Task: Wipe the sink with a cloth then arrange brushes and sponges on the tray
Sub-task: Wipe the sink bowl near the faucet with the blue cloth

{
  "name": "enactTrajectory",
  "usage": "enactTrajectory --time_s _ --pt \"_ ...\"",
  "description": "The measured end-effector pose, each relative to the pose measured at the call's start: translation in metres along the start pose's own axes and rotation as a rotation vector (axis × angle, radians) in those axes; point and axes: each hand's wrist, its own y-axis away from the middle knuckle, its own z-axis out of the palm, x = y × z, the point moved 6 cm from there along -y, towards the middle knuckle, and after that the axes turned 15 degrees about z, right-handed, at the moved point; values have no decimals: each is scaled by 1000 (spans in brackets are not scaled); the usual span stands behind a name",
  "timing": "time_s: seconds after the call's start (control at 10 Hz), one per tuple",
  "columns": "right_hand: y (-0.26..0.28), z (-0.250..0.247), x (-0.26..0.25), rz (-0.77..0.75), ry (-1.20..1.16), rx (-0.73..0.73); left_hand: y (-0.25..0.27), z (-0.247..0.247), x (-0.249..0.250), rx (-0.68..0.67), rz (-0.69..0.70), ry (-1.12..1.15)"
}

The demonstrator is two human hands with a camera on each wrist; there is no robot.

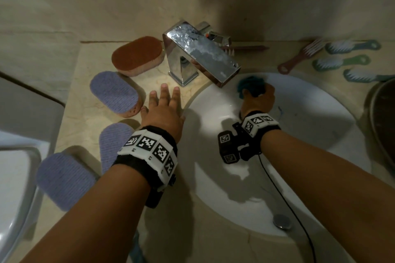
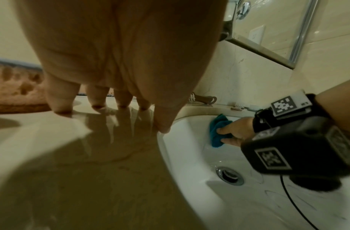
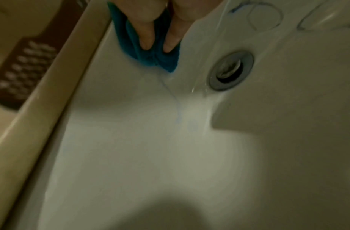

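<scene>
My right hand grips a bunched teal cloth and presses it against the back wall of the white sink, just under the tap spout. In the right wrist view my fingers lie over the cloth above the drain. My left hand rests flat on the beige counter, fingers spread, at the sink's left rim. A brown sponge and three purple sponges lie left of it. A maroon brush and three teal-handled brushes lie at the back right.
A chrome tap stands behind the sink, with another maroon brush behind it. A pale grey container sits at the left edge and a dark round vessel at the right. A black cable crosses the basin.
</scene>
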Motion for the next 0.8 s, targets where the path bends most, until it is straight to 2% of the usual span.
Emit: enactTrajectory --time_s 0.1,0.2,0.3,0.4,0.6,0.8 --pt "-17 -15 -4 44 2 86 0 0 0 6 4 -4" --pt "-12 -3 -3 46 100 32 -1 1 0 9 2 -4" --pt "10 27 6 -18 176 -93 -1 2 0 5 0 -10" --pt "18 36 12 -26 151 -120 -1 1 -1 13 1 -15" --pt "-29 -1 4 50 178 -2 -1 0 -1 10 13 -5" --pt "14 40 23 -47 375 -160 -3 2 -3 14 10 -19"
